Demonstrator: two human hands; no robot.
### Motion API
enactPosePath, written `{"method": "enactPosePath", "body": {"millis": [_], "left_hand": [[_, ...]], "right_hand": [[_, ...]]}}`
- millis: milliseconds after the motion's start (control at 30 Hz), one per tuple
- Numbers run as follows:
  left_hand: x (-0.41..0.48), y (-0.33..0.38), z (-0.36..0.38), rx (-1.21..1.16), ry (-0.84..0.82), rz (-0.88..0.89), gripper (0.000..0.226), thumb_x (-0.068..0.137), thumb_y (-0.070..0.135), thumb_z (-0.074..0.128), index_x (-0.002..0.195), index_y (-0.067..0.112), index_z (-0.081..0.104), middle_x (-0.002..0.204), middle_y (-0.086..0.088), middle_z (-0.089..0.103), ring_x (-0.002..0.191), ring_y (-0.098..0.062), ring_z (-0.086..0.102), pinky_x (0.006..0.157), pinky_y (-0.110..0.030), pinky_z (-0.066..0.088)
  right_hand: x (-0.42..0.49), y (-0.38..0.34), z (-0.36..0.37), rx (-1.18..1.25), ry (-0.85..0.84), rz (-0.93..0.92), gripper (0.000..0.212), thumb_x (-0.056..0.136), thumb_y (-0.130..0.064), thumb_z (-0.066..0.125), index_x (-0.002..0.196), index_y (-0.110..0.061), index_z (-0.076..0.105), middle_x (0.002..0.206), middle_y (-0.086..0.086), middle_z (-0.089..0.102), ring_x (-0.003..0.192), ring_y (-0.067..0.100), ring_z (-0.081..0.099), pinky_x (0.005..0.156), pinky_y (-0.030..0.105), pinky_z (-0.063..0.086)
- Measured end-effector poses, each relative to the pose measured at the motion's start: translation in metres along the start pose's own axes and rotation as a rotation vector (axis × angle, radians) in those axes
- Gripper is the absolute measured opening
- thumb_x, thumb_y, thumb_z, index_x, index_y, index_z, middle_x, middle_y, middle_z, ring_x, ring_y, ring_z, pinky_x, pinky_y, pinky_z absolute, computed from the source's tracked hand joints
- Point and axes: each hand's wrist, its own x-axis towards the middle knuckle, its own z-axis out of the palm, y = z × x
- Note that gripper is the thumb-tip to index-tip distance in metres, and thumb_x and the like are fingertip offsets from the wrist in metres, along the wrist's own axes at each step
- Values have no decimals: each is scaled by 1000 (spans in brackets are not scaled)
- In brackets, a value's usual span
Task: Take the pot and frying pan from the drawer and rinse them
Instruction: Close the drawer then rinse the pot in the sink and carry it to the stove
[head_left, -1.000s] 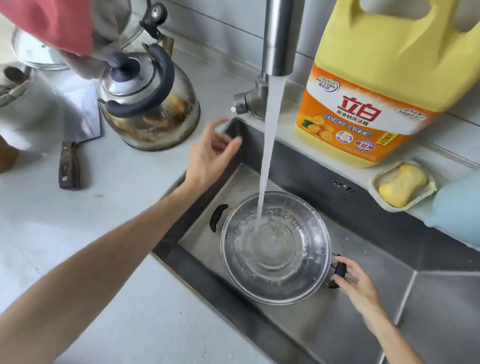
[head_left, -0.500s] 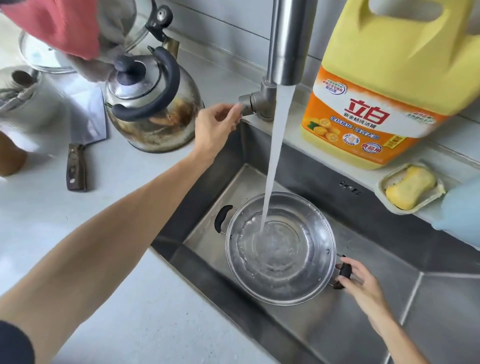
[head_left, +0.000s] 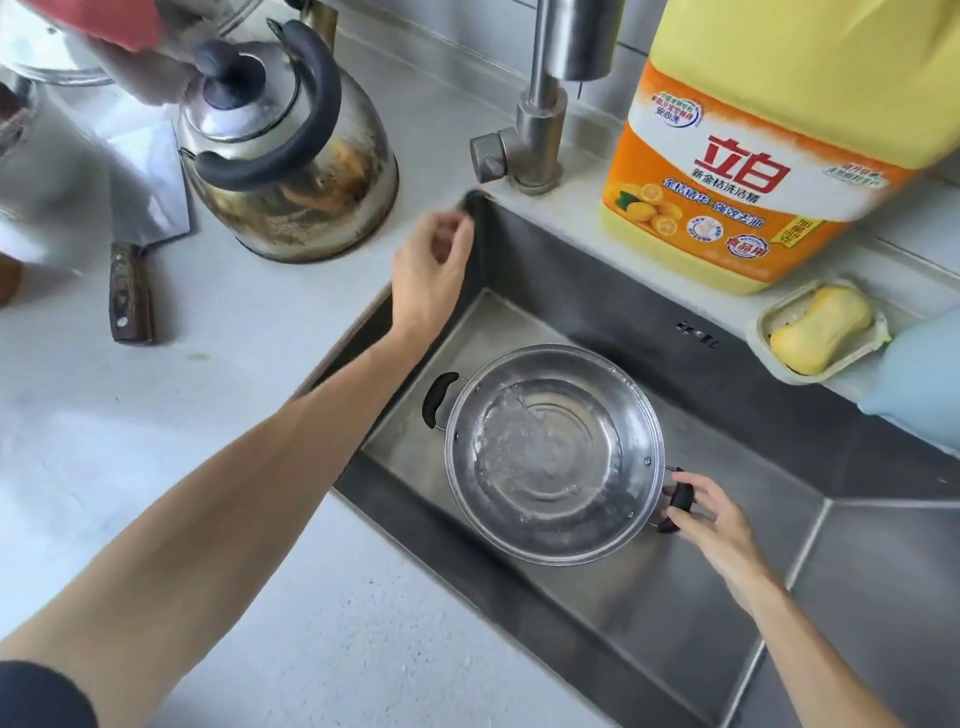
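Note:
A steel pot (head_left: 641, 431) with two black handles stands in the sink (head_left: 675, 597) and holds shallow, rippling water. My right hand (head_left: 711, 525) grips the pot's right handle. My left hand (head_left: 431, 254) hovers at the sink's back-left corner, just below the tap's lever (head_left: 485, 158), fingers curled and blurred, with nothing in them. No water runs from the tap (head_left: 540, 130). No frying pan is in view.
On the counter to the left stand a stained steel kettle (head_left: 291, 156) and a cleaver (head_left: 140, 223). A large yellow detergent jug (head_left: 753, 171) and a soap bar in its dish (head_left: 821, 327) sit behind the sink. A pale blue object (head_left: 919, 379) is at the right edge.
My left hand reached the tap's lever, then dropped back below it. The stream of water has stopped. My right hand stayed on the pot's handle.

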Motion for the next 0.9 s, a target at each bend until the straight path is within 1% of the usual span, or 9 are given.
{"method": "enactPosePath", "body": {"millis": [67,133,233,333,400,533,633,733,900], "left_hand": [[-16,-45,-3,342,-342,-136,31,92,36,66,120,24,65,98,4,68,96,-18,67,90,-33,52],[-25,-78,-6,604,-743,-259,47,88,34,73,131,23,57,109,-5,66,103,-25,63,90,-33,47],[-34,-105,-4,603,-991,-346,58,85,26,79,135,21,52,108,-5,64,99,-21,58,84,-27,40],[-39,-118,0,439,-918,-423,55,81,14,83,128,17,53,94,-2,70,94,-22,64,83,-28,47],[-40,-117,-4,395,-919,-405,58,78,8,84,123,18,50,88,-2,67,90,-24,64,83,-32,51],[-52,-106,-28,332,-972,-275,63,74,-2,79,122,27,50,110,-12,68,96,-32,69,88,-49,59],[-56,-92,-49,189,-871,-173,49,75,3,71,112,34,63,114,-11,67,96,-39,69,82,-56,61],[-57,-68,-67,159,-820,-29,35,80,9,72,110,27,71,111,-12,64,95,-46,65,85,-57,58],[-67,-24,-93,147,-750,101,37,84,-4,75,113,19,72,122,-9,60,105,-31,65,88,-33,59]], "right_hand": [[2,0,-3,-20,-28,9,43,90,6,67,116,-29,65,127,6,66,88,15,76,89,41,61],[4,1,-6,-25,-39,10,45,89,6,68,112,-32,67,129,11,62,87,18,76,78,35,63],[8,3,-9,-24,-57,10,46,88,8,69,108,-34,68,128,16,62,82,17,76,70,28,62],[9,1,-8,-12,-72,18,45,88,9,67,109,-31,67,131,15,60,77,11,75,69,25,61],[7,0,-7,-12,-70,21,45,89,8,67,108,-33,67,134,14,59,81,16,76,77,33,63],[-11,0,-8,16,-24,20,47,89,7,67,106,-37,66,135,12,61,82,20,76,97,53,55],[-33,-21,-16,67,20,-31,41,92,8,64,118,-23,62,130,8,64,85,20,73,90,38,57],[-56,-51,-29,96,70,-86,37,92,9,62,121,-15,60,114,-11,62,78,0,72,75,14,57],[-89,-84,-49,92,98,-209,38,89,11,66,119,-13,62,115,-8,68,83,-3,72,84,13,55]]}}
